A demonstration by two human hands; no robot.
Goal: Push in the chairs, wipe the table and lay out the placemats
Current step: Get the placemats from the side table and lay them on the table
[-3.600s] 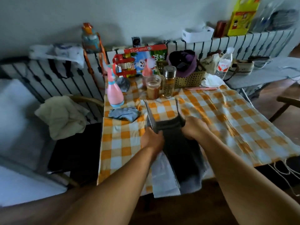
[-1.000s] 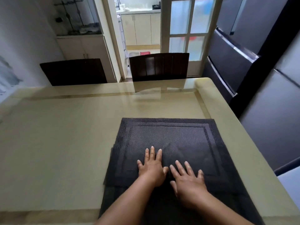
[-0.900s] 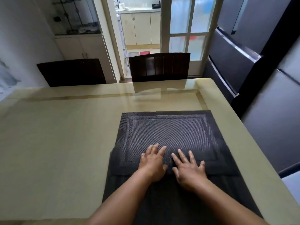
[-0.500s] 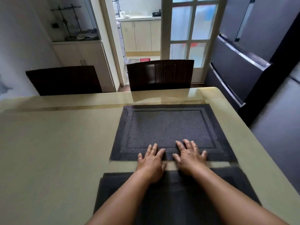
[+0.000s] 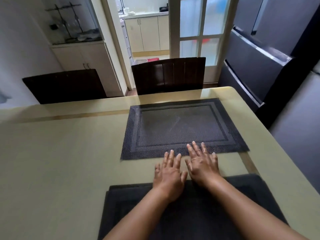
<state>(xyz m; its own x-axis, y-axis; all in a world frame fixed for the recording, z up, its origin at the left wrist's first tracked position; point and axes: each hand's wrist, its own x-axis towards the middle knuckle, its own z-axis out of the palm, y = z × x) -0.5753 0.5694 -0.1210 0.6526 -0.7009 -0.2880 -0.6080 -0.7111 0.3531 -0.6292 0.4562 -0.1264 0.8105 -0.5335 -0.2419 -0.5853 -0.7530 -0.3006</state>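
Note:
A dark woven placemat lies flat on the far right part of the beige glass-topped table, in front of a dark wooden chair. My left hand and my right hand rest palm down, fingers spread, with the fingertips on the mat's near edge. Under my forearms, at the table's near edge, lies a stack of more dark placemats. A second dark chair stands at the far left side, pushed against the table.
A large dark refrigerator stands close to the table's right side. Behind the chairs are a white cabinet and a glazed door leading to a kitchen.
Both hands slid the top placemat away from the stack toward the far chair; a strip of bare table now separates it from the stack. The earliest frame shows a different, checked-cloth table.

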